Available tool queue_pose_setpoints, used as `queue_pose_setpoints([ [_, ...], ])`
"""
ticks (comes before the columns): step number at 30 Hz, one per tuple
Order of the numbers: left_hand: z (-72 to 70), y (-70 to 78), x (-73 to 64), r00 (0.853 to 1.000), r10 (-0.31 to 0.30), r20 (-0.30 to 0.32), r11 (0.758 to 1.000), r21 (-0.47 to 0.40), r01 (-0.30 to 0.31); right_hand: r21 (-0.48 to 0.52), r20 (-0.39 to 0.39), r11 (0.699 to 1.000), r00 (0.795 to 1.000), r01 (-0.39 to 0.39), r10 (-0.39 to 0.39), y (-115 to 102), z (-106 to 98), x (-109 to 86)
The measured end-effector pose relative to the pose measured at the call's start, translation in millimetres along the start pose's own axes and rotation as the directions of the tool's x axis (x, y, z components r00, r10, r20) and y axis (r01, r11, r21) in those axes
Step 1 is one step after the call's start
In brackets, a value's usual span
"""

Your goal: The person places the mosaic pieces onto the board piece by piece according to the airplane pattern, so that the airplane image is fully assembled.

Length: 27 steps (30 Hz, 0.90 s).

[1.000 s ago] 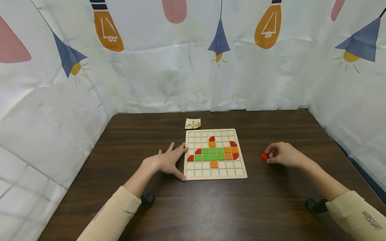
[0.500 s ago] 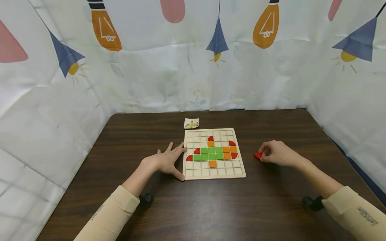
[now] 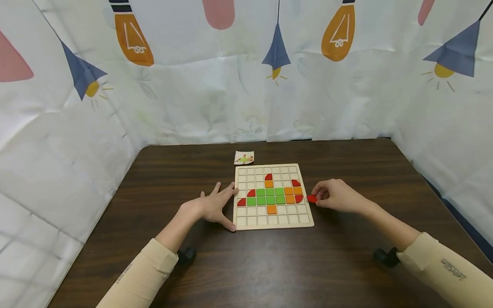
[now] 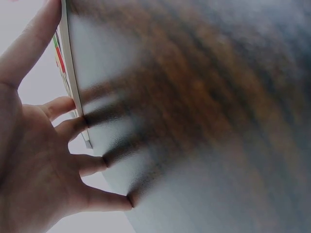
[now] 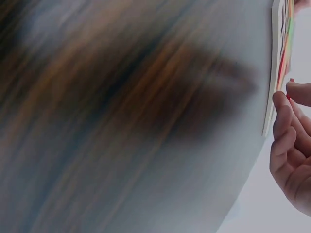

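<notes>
A pale wooden grid board (image 3: 250, 220) lies on the dark table, with green and orange squares and red quarter-round tiles set in its cells. My left hand (image 3: 209, 208) is spread wide at the board's left edge, thumb at the near corner and fingertips touching the edge and tabletop. In the left wrist view, the straight fingers (image 4: 92, 199) reach the table. My right hand (image 3: 340, 196) pinches a small red tile (image 3: 312, 199) between thumb and fingertips, right at the board's right edge. The right wrist view shows its other fingers curled (image 5: 284, 145).
A small picture card (image 3: 244, 158) with a similar coloured pattern lies behind the board's far left corner. The brown wood-grain table (image 3: 277, 265) is bounded by white printed curtains (image 3: 215, 102) at the back and sides.
My right hand has moved left with the red tile, from the open tabletop to the board's right edge. The left hand stays in place against the board.
</notes>
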<state>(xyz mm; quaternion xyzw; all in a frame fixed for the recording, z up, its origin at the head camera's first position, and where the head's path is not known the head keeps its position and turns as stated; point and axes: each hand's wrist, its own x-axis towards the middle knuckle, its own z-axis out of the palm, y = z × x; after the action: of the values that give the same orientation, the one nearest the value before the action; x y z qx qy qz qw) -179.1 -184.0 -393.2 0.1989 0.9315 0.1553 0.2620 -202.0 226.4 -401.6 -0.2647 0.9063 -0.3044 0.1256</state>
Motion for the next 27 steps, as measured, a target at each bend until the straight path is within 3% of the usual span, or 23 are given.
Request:
queue_pose_setpoints([
  [15,0.0,0.3,0.3,1.000,0.002,-0.004,1.000,-0.009,-0.002,0.024,0.020,0.999,0.999,0.037,-0.037,-24.8,19.1,15.5],
  [27,0.5,-1.4,0.4,1.000,0.006,-0.001,1.000,-0.008,-0.006,0.029,0.049,0.993,0.992,0.111,-0.112,-43.6,33.6,21.3],
])
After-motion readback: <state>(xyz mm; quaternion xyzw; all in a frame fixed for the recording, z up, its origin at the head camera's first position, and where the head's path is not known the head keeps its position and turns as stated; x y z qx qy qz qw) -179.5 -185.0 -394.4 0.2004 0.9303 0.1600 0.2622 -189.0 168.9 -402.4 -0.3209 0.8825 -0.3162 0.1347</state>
